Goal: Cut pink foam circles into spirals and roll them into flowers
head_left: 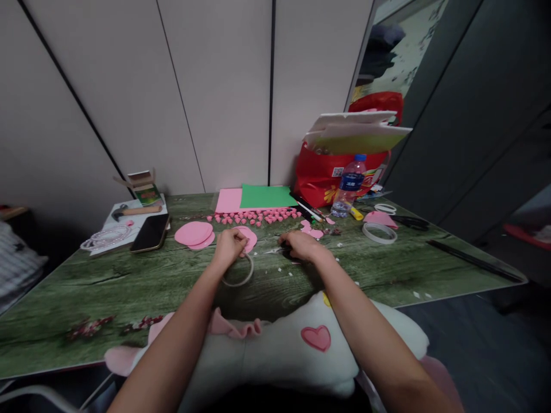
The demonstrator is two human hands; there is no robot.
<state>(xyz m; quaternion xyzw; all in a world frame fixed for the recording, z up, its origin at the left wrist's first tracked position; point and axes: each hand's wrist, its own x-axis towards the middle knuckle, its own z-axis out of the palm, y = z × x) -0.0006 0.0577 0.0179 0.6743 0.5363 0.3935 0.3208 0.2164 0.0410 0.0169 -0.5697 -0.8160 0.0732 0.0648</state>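
My left hand (231, 246) is closed in a pinch on a roll of clear tape (241, 284), which hangs below the fingers. Just beyond those fingertips lies a pink paper circle (248, 235), partly covered by the hand. My right hand (301, 245) is wrapped round a pair of scissors (272, 250); the blades point left toward my left hand, and the handles are mostly hidden. Small white scraps (279, 269) are scattered on the table between and around the hands. Left of my left hand are more pink paper circles (193, 233), stacked and overlapping.
Behind the hands run many small pink pieces (258, 217), with green sheet (267, 197) behind. A red bag (316, 178), water bottle (350, 186) and second tape roll (379, 233) stand right. Phone (150, 233) and hammer (138, 211) lie left. A plush toy (275, 355) fills my lap.
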